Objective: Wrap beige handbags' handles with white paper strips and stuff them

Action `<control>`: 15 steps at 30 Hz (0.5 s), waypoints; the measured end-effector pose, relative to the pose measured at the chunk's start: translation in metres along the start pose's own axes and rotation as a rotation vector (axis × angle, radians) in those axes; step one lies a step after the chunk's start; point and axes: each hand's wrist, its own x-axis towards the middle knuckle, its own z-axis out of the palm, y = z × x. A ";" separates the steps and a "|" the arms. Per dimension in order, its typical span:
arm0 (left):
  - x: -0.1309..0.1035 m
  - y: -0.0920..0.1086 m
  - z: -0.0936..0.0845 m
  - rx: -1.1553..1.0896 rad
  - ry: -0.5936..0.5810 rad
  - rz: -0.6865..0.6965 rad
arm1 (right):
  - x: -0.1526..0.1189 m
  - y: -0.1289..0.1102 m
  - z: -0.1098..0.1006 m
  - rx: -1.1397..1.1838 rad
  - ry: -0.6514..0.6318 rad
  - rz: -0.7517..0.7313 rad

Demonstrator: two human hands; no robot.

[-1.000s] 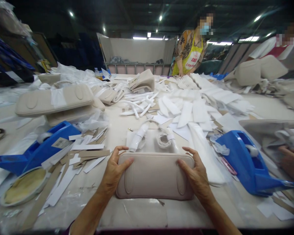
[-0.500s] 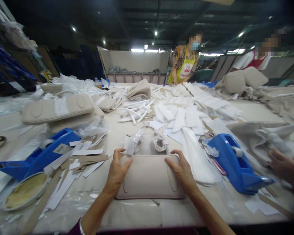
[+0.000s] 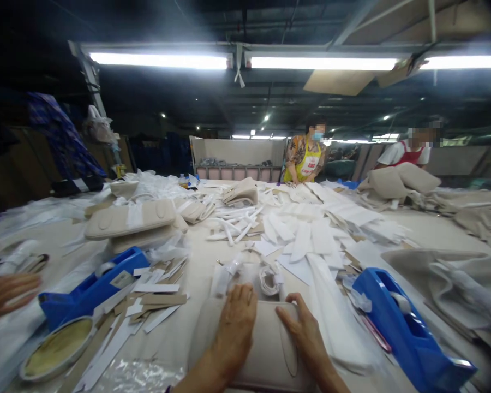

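A beige padded bag lies flat at the table's near edge, in the lower middle of the view. Across its top left part rests my left hand, palm down, its fingers pressed together and pointing at the far edge. My right hand grips the bag's right end, thumb on top and fingers curled at the far edge. Just beyond the bag are a wrapped strap coil and a clear plastic wrapping.
Blue tape dispensers stand left and right. White foam pieces, card strips, a round dish and stacked beige bags lie about. Another person's hand is at far left; two people stand beyond the table.
My left hand has moved from the bag's left end onto its top. The camera view has tilted up. A person's hand has left the right side; one now shows at far left.
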 end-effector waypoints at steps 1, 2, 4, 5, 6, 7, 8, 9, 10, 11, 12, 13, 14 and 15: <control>0.007 0.010 0.004 -0.001 -0.078 0.035 | 0.000 0.000 0.001 0.002 -0.004 -0.002; 0.014 0.016 0.009 -0.004 -0.141 0.041 | 0.000 0.001 0.002 0.005 -0.009 -0.002; 0.024 0.021 0.021 -0.009 -0.200 0.016 | -0.001 0.002 0.001 0.012 -0.031 0.006; 0.026 0.020 0.027 -0.017 -0.206 0.005 | -0.001 0.003 -0.002 0.007 -0.058 0.009; 0.027 0.018 0.033 -0.029 -0.203 -0.002 | -0.001 0.003 -0.006 -0.020 -0.094 0.004; 0.027 0.015 0.039 -0.041 -0.192 -0.009 | 0.001 0.002 -0.012 -0.081 -0.116 -0.018; 0.026 0.012 0.045 -0.050 -0.180 -0.015 | 0.006 0.000 -0.019 -0.178 -0.105 -0.060; 0.025 0.010 0.050 -0.052 -0.168 -0.025 | 0.013 -0.005 -0.026 -0.298 -0.057 -0.118; 0.024 0.008 0.055 -0.049 -0.152 -0.035 | 0.025 -0.013 -0.032 -0.419 0.025 -0.187; 0.024 0.007 0.060 -0.041 -0.134 -0.046 | 0.041 -0.024 -0.036 -0.517 0.119 -0.259; 0.024 0.005 0.063 -0.032 -0.120 -0.050 | 0.060 -0.038 -0.036 -0.577 0.201 -0.320; 0.024 0.004 0.067 -0.021 -0.106 -0.044 | 0.084 -0.053 -0.033 -0.583 0.227 -0.364; 0.025 0.002 0.070 -0.011 -0.090 -0.028 | 0.109 -0.069 -0.027 -0.555 0.190 -0.397; 0.025 0.000 0.075 -0.007 -0.069 -0.003 | 0.137 -0.085 -0.017 -0.506 0.106 -0.397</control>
